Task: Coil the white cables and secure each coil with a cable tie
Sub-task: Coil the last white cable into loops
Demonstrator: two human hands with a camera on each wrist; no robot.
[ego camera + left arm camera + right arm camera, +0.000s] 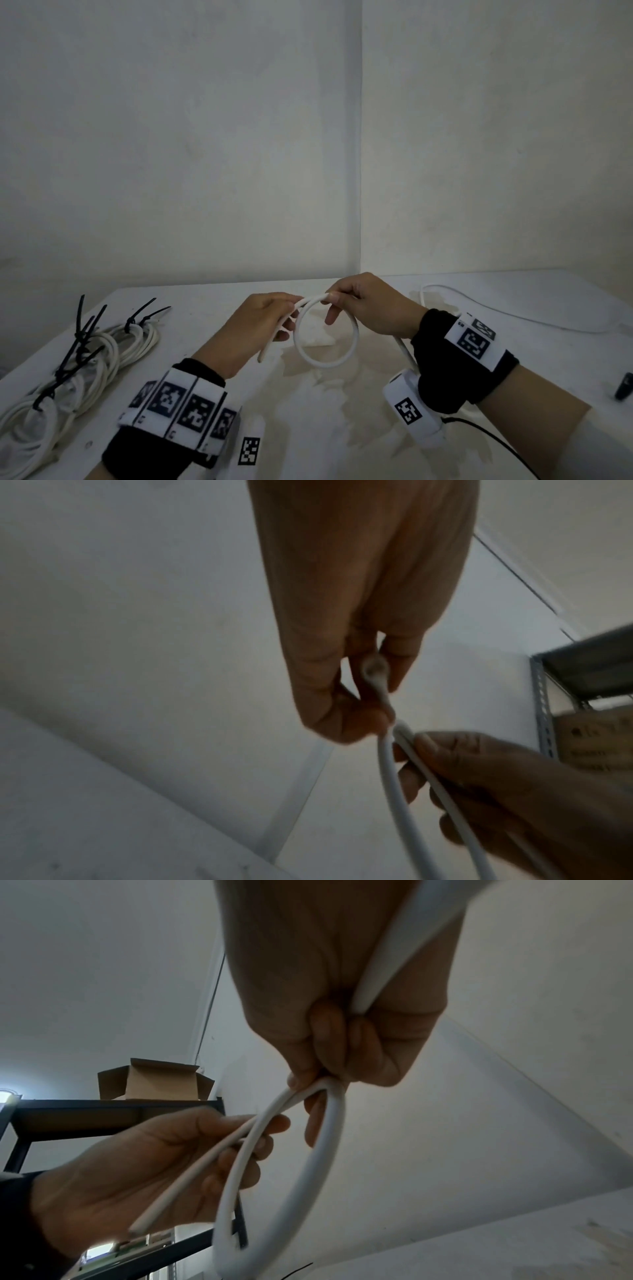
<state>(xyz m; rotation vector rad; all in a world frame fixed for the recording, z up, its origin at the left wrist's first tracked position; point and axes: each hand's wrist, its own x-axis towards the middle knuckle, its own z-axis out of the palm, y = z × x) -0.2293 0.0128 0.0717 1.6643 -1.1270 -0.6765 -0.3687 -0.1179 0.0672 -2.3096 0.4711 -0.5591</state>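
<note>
A white cable (325, 363) forms one loop in the air above the table between my hands. My left hand (270, 318) pinches the cable near its free end (262, 358), which points down towards me. My right hand (346, 301) pinches the top of the loop where the strands cross. In the right wrist view the loop (318, 1164) hangs below the right fingers (329, 1039) and the cable runs back through the palm. In the left wrist view the cut end (375, 669) sits between the left fingers. The rest of the cable (513, 318) trails over the table to the right.
Several coiled white cables (102, 356) bound with black cable ties (82, 329) lie at the left of the white table (308, 428). A small dark object (624, 387) lies at the right edge. Walls meet in a corner behind. A shelf with a cardboard box (154, 1080) stands nearby.
</note>
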